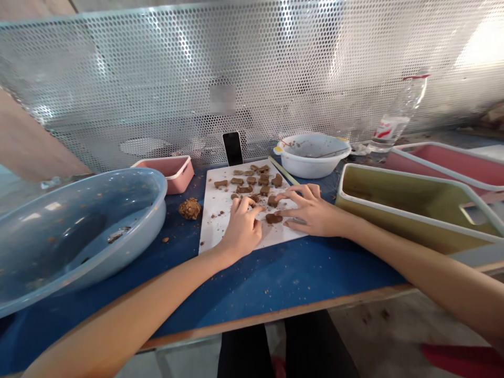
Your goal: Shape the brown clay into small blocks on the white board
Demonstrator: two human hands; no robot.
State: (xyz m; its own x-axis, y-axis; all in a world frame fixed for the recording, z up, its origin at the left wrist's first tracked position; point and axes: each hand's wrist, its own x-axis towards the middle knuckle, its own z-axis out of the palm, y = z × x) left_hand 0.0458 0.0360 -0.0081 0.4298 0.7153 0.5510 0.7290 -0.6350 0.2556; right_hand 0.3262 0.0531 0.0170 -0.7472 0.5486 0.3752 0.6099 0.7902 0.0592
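Several small brown molded pieces, clay-like or dough-like, lie in loose rows on a white board, with crumbs scattered around them. Over the near part of the board is my left hand, its bent fingers apart and touching crumbs; nothing shows in its grasp. My right hand reaches in from the right with spread fingers. Its fingertips are at a brown piece and beside a darker, flattened brown lump. A rough brown ball rests on the blue table left of the board.
A big blue basin stands left, a pink bin behind it. A phone leans behind the board. At right are a white basin, a green bin, another pink bin and a bottle. Perforated metal closes the back.
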